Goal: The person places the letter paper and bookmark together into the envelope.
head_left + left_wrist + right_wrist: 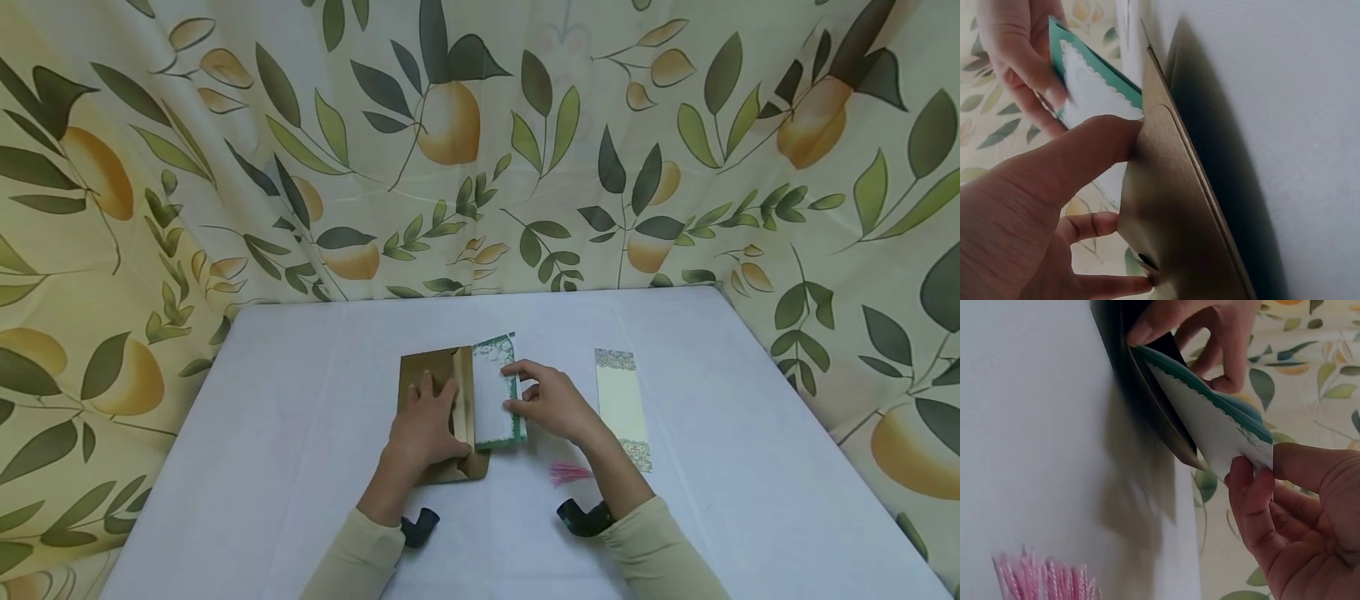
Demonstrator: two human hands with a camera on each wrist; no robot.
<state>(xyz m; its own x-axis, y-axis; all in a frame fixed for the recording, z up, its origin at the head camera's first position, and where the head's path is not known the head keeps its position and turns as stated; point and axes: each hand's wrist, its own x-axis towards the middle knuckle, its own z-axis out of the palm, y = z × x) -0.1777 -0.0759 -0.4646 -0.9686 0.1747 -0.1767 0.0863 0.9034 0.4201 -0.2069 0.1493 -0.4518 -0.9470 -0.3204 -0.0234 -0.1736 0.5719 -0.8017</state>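
On the white table lies a brown paper envelope (pixel 414 371), its mouth facing right. My left hand (pixel 427 429) presses on it with spread fingers, the thumb at the edge of the mouth, as the left wrist view also shows. A white card with a green patterned border (pixel 491 408) lies at that mouth. Between thumb and fingertips, my right hand (pixel 551 402) pinches the card's right edge. In the right wrist view the card (pixel 1207 419) is tilted and looks folded, its far end by the envelope (pixel 1163 425). How much of it is inside is hidden.
Right of the right hand lies a long cream strip (pixel 621 396) with patterned ends, partly behind the forearm. A pink tassel (pixel 567 474) lies beneath the right wrist. Black wrist cameras sit under both wrists. A fruit-patterned curtain (pixel 480 208) hangs behind the table.
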